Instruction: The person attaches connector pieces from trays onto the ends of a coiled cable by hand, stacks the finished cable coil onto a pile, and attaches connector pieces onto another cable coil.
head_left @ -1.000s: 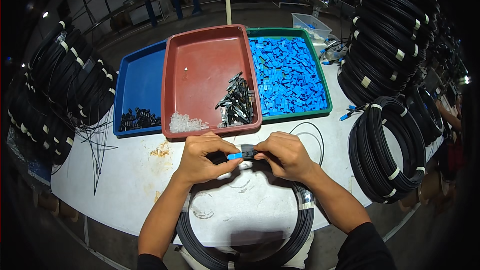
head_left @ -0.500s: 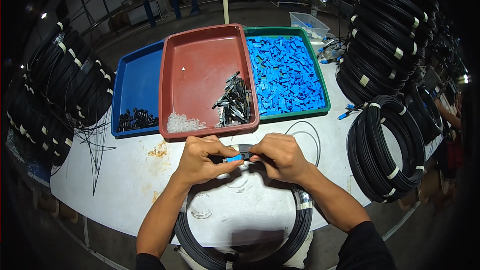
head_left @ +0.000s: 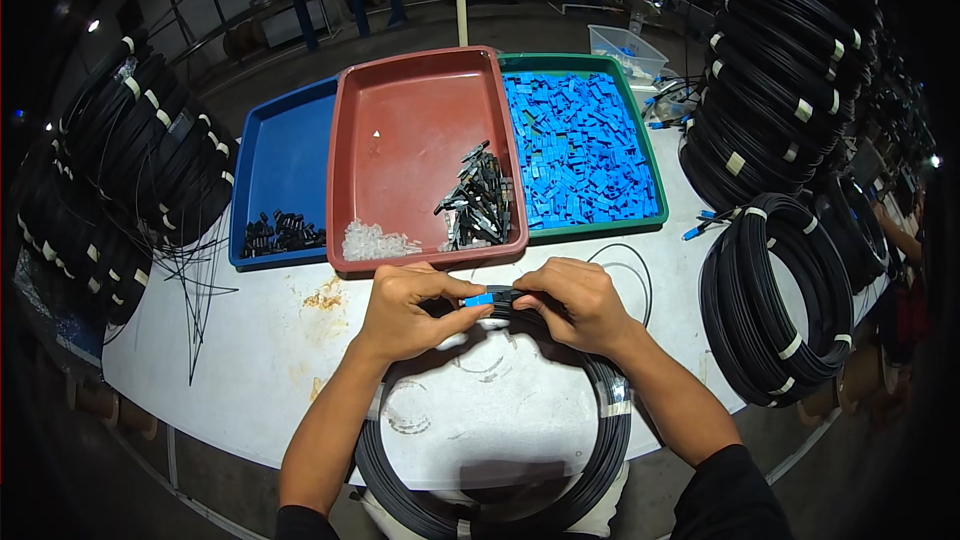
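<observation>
My left hand (head_left: 412,310) and my right hand (head_left: 572,302) meet over the white table (head_left: 260,360), just in front of the red tray (head_left: 420,140). Together they pinch a small blue connector (head_left: 480,298) with a black part on its right end. The left fingers hold the blue end, the right fingers the black end. A coil of black cable (head_left: 600,440) lies on the table under my wrists and runs up to the connector.
The red tray holds black parts (head_left: 478,202) and clear parts (head_left: 375,240). A green tray (head_left: 585,145) is full of blue pieces; a blue tray (head_left: 280,170) has a few black ones. Stacked black cable coils stand at left (head_left: 130,170) and right (head_left: 780,280).
Both hands stay together on the connector; they have shifted slightly and the fingers have closed in tighter around it.
</observation>
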`<state>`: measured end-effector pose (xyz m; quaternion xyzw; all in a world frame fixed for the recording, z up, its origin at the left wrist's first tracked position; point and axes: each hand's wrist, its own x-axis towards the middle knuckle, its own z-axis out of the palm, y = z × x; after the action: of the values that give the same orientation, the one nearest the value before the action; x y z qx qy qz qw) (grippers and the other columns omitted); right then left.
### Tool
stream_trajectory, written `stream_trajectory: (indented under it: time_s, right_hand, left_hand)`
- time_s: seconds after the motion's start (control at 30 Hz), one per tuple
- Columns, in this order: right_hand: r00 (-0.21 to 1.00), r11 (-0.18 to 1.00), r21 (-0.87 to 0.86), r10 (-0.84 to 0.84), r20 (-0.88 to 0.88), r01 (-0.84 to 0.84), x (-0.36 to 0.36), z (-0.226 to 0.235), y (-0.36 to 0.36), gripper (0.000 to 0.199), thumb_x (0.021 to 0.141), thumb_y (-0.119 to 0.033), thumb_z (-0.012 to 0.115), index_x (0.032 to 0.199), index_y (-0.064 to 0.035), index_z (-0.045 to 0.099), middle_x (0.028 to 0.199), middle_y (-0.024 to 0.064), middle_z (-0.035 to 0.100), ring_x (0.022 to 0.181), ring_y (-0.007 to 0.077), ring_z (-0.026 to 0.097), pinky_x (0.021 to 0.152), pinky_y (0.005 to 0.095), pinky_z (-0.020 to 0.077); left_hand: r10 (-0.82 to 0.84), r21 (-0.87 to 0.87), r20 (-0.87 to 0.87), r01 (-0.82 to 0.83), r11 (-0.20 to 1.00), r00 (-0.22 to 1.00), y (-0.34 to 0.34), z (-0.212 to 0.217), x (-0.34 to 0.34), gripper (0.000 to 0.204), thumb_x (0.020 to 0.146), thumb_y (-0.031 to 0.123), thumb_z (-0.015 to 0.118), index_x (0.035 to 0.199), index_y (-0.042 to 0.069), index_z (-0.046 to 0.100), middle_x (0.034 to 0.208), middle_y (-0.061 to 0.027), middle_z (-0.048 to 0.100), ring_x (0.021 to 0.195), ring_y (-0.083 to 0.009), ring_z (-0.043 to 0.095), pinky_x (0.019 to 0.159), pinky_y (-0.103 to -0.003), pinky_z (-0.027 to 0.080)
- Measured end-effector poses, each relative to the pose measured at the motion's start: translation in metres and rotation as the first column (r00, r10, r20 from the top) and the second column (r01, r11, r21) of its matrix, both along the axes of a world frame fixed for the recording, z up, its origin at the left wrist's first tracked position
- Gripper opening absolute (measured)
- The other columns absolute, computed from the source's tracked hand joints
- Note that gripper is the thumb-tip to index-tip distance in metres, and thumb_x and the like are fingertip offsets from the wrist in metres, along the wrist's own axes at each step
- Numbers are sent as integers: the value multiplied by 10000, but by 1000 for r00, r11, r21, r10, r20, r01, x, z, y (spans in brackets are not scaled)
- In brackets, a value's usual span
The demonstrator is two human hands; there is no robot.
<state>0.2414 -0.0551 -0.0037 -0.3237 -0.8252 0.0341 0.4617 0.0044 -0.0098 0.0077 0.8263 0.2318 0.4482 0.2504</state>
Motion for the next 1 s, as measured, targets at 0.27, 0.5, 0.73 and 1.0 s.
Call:
stream_trajectory:
  time_s: [0.27,0.5,0.73,1.0]
  right_hand:
    - [1000,1000,-9,-17,13,17,2,0,1,184,807,-73,784,926,-25,652,724,107,615,632,293,611,580,396,476]
    - [1000,1000,14,-14,-8,15,1,-2,3,174,799,-55,803,917,-14,681,710,95,627,593,256,597,536,360,446]
    - [1000,999,-35,-21,9,21,1,0,-1,169,816,-78,778,928,-33,660,728,102,615,628,288,607,582,391,478]
    - [1000,999,-50,-21,-14,20,1,2,-1,159,812,-66,779,913,-26,663,725,104,618,629,286,609,584,388,478]
  left_hand:
    - [-20,23,-22,20,1000,1000,0,1,1,182,755,117,875,903,33,809,758,-84,768,588,-129,681,561,-255,506]
    - [3,42,-27,-2,999,1000,2,-1,-1,193,760,117,872,925,37,810,724,-84,756,564,-125,675,566,-254,497]
    - [-3,65,-29,5,998,1000,3,-2,-2,180,757,120,878,904,41,812,720,-76,756,567,-125,674,567,-253,492]
    - [-7,54,-10,7,998,1000,3,-3,-1,174,754,120,880,887,34,810,724,-75,757,567,-127,676,558,-255,485]
